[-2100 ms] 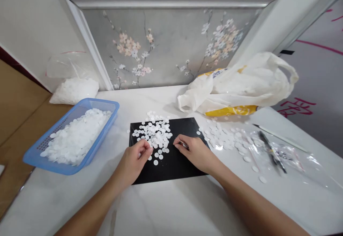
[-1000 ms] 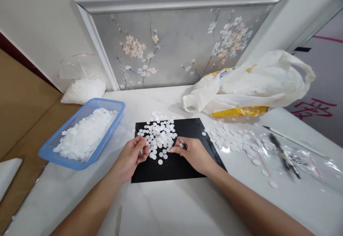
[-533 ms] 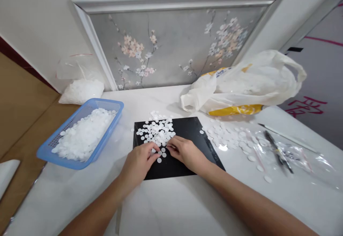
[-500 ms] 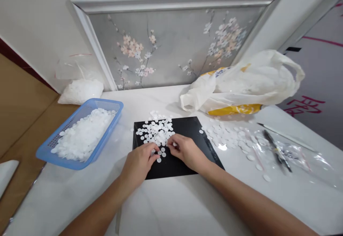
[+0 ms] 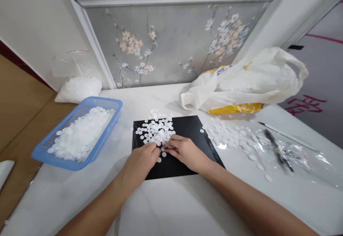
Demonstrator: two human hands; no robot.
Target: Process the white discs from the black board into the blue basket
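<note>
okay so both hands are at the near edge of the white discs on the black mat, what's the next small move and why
Probably a small pinch to lift one loose disc clear of the pile. The left hand and right hand meet fingertip to fingertip at the pile's near edge on the black mat, where a few discs lie apart. Whether either hand already holds one cannot be told.

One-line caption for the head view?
Both hands, left and right, meet over white discs on a black mat.
</note>
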